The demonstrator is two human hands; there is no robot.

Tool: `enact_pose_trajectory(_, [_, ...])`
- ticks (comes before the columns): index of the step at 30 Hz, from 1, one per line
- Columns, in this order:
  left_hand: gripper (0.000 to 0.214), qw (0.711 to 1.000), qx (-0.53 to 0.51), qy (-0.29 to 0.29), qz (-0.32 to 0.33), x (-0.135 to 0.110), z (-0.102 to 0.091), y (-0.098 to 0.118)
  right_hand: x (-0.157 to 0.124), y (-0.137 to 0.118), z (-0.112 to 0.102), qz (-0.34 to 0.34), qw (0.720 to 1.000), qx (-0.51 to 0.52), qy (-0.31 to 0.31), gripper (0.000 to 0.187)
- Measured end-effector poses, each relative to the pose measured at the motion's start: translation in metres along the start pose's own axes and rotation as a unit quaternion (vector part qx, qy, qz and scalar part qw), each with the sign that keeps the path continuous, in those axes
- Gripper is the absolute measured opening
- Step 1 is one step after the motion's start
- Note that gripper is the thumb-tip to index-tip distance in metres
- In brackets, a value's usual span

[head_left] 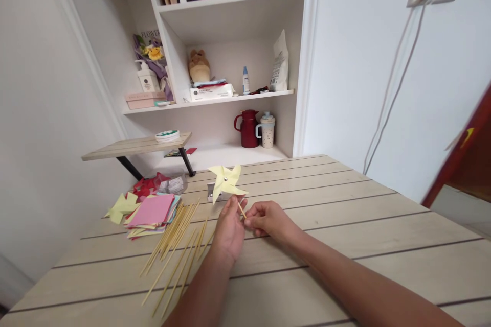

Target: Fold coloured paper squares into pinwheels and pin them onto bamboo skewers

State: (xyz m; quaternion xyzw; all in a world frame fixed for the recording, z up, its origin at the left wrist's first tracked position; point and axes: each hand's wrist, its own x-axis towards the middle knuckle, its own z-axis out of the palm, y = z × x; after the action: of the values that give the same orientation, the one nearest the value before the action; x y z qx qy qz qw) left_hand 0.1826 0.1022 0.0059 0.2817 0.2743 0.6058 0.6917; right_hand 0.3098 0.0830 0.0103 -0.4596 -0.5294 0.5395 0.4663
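In the head view, the two hands work close together above the wooden table point(345, 204), near its middle. The left hand point(229, 230) is almost closed, and its thumb and fingers have hold of the yellow pinwheel point(225, 180) from below; whether they press the paper or the stick behind it, I cannot tell. The pinwheel faces the viewer, with a small round piece at its centre. The right hand point(266, 218) is bent inward, and its thumb and forefinger pinch the lower part of a thin stick point(242, 210), which leans up to the left, toward the pinwheel. Just behind the pinwheel a small box point(210, 192) stands on the table, partly covered by a blade. To the left of the hands many loose sticks point(174, 230) lie in a slanted bundle, and some are spread nearer to the left forearm. Beside them is a pile of coloured paper point(153, 211), with a pink sheet on top. A second yellow paper shape point(120, 208) lies at its left edge, and red material point(146, 185) is behind the pile.
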Motion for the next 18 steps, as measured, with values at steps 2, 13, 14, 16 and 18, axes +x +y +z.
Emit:
enact_pose_trajectory(2, [0.028, 1.0, 0.003, -0.008, 0.001, 0.002, -0.002, -0.001, 0.0, 0.0, 0.002, -0.004, 1.0, 0.007, 0.008, 0.018])
enact_pose_trajectory(13, [0.047, 0.978, 0.209, -0.012, 0.024, 0.005, -0.003, -0.013, 0.019, 0.007, -0.015, 0.012, 0.993, -0.008, 0.12, 0.017])
enact_pose_trajectory(14, [0.046, 0.965, 0.258, 0.001, 0.042, 0.005, -0.004, -0.014, 0.024, 0.007, -0.02, 0.015, 0.991, -0.018, 0.134, 0.016])
enact_pose_trajectory(16, [0.048, 0.923, 0.371, 0.026, 0.099, 0.003, -0.005, -0.015, 0.038, 0.005, -0.027, 0.029, 0.986, -0.048, 0.157, 0.014])
enact_pose_trajectory(18, [0.05, 0.865, 0.467, 0.033, 0.178, -0.001, -0.005, -0.014, 0.054, 0.003, -0.032, 0.045, 0.98, -0.093, 0.172, 0.012])
